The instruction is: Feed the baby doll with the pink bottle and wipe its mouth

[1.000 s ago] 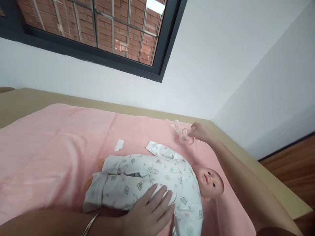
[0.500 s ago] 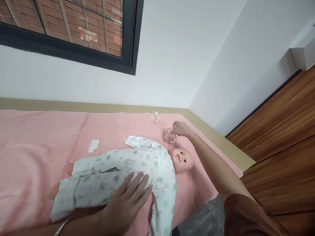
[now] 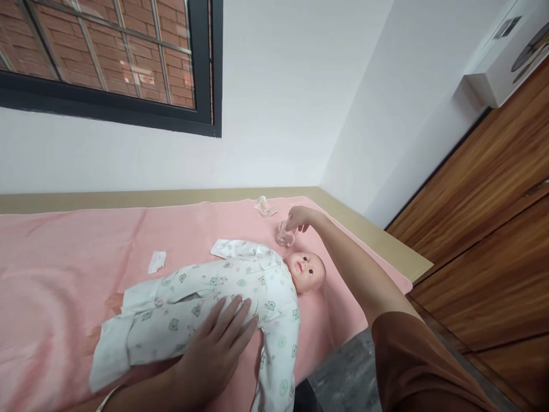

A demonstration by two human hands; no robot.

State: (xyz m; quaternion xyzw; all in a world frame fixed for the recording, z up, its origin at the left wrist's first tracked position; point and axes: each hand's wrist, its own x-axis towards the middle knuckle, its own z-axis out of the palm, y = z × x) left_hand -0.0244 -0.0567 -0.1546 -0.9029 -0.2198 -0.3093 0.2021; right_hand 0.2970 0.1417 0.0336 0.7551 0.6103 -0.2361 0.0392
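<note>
A baby doll (image 3: 240, 286) in a white sleepsuit printed with green bears lies face up on a pink sheet (image 3: 180, 220), its head to the right. Flat across its belly rests my left hand (image 3: 218, 349), fingers stretched out. Beyond the doll's head stands a small clear cup (image 3: 283, 237). At the cup's rim is my right hand (image 3: 302, 217), its fingers bent and pointing down into it. Whatever the fingertips pinch is hidden. Behind the cup lies a crumpled whitish scrap (image 3: 265, 206). A folded white piece (image 3: 157, 262) lies beyond the doll's legs.
The sheet covers a tan tabletop (image 3: 377, 237) against a white wall (image 3: 274, 114). A dark-framed window (image 3: 217, 74) is at the upper left. Wooden cabinet doors (image 3: 484, 229) stand on the right, above a grey floor (image 3: 349, 372).
The view has shifted slightly to the right. My right hand stays at the cup, its wrist more arched and fingers pointing further down. My left hand remains on the doll.
</note>
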